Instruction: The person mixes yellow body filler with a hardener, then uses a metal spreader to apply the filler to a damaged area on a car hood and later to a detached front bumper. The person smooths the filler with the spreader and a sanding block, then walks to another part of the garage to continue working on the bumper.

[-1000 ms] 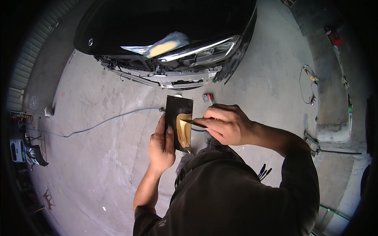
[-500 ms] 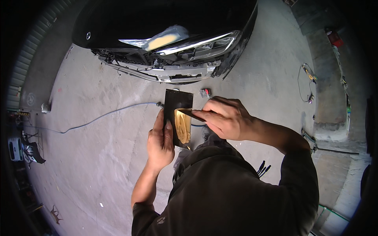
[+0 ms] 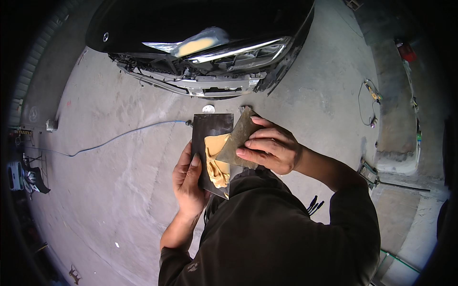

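Note:
My left hand [image 3: 189, 178] grips a dark rectangular mixing board [image 3: 210, 125] by its left edge, thumb on top. Tan body filler [image 3: 217, 174] is spread and ridged over the board's right and lower part. In my right hand [image 3: 274, 148] is a greyish-brown flat spreader [image 3: 236, 143], pinched between thumb and fingers. Its broad face is turned up, and its lower left corner meets the filler. Beyond my hands stands a black car [image 3: 191, 24] with its front bumper off; a yellowish filler patch [image 3: 196, 46] lies on the hood edge above the headlight [image 3: 243, 57].
A blue hose [image 3: 114, 138] runs across the concrete floor on the left. A round white disc [image 3: 208, 109] lies on the floor between car and board. Far right are a coiled cable with a yellow tool [image 3: 373, 95] and a red object [image 3: 405, 50].
The spreader has turned from nearly edge-on to showing its broad face, and has moved lower along the filler. The filler's top is smoother, its lower part more heaped. The board has shifted slightly toward me.

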Motion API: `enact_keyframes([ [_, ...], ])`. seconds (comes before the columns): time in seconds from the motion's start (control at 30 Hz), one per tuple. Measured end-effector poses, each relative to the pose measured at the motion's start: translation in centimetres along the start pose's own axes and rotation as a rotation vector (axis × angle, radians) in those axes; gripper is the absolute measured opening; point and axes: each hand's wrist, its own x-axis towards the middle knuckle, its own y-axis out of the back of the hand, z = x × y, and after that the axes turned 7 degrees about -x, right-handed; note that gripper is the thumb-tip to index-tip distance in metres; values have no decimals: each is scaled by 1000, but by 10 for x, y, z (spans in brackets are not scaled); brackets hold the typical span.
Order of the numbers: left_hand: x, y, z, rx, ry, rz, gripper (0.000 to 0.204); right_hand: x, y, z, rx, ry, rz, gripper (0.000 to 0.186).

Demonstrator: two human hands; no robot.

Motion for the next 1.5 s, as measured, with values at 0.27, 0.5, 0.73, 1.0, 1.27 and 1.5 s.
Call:
enact_keyframes([
  [0.27, -2, 12, 10, 275, -82, -52, 47, -11, 32, 16, 178, -465, -222, 34],
  [0.5, 19, -1, -24, 635, -47, -161, 48, -17, -8, -7, 546, -1162, -204, 52],
  [0.73, 45, -6, -33, 604, 65, -31, 43, -39, -8, -33, 692, -1045, -288, 50],
  [1.0, 47, -30, -54, 425, 129, 153, 35, -41, 18, -17, 346, -440, 151, 42],
  [1.27, 45, -57, -64, 75, 200, 120, 38, -74, 42, 20, 37, -275, -27, 36],
  [1.5, 61, -72, -92, -46, 200, -99, 40, -90, 52, 47, 882, -1202, 397, 37],
])
